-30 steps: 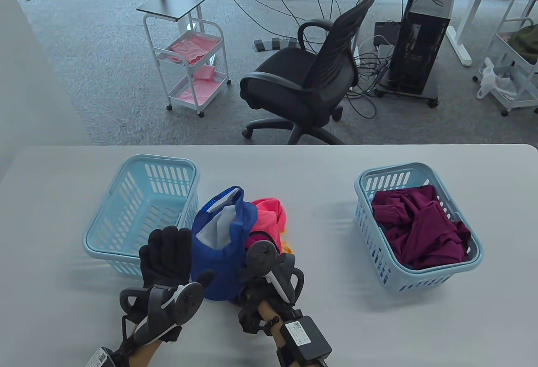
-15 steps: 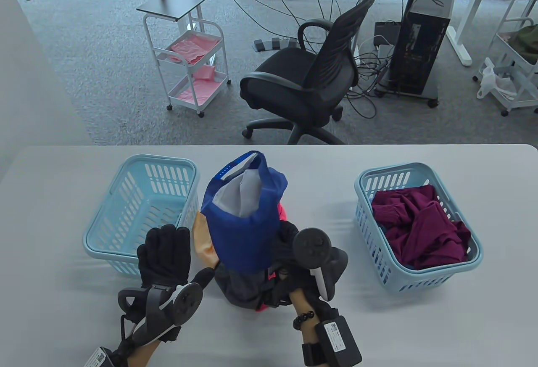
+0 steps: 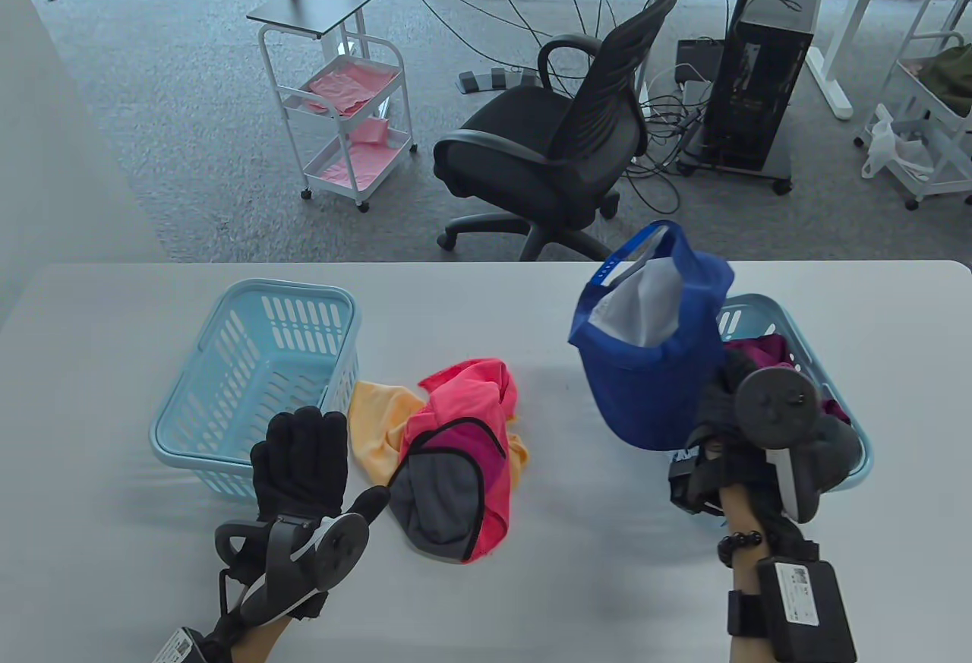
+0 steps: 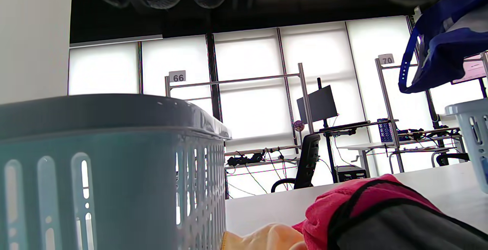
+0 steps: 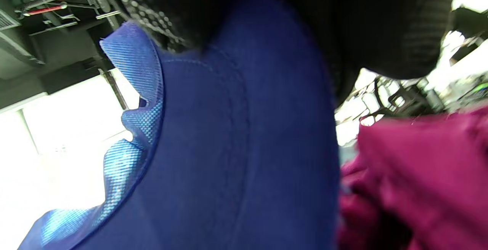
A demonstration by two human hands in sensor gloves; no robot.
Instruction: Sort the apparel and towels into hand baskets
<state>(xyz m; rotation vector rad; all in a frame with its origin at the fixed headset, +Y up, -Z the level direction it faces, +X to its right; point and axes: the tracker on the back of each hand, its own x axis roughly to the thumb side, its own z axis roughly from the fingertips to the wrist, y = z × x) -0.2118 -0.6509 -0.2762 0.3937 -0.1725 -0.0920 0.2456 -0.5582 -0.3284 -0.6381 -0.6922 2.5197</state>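
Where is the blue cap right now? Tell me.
In the table view the blue cap is on the right, held up by the right hand over the near-left rim of the right basket, above the maroon garment.

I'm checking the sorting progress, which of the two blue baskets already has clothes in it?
The right basket, which holds a maroon garment. The right hand holds a blue cap over it. The left basket shows only bare mesh inside.
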